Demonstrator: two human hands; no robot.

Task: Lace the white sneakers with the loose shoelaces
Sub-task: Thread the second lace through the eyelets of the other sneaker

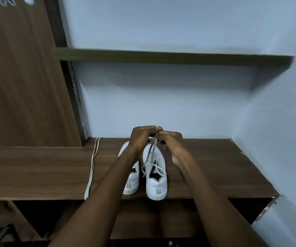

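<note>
On the wooden bench (206, 168), near its front edge, two white sneakers (155, 175) stand side by side, heels toward the person.

From the head camera: the left hand (141, 138) and the right hand (172, 145) meet above the toes, both pinching the ends of the shoelace (153, 148) that runs up taut from the right sneaker's eyelets. A second, loose shoelace (92, 166) lies doubled toward the bench's left side, well apart from the sneakers, its loop hanging over the front edge.

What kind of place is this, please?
Probably a room in a home: a wooden shelf unit set into a corner of painted walls, a wooden door beside it, sneakers on the shelf.
</note>
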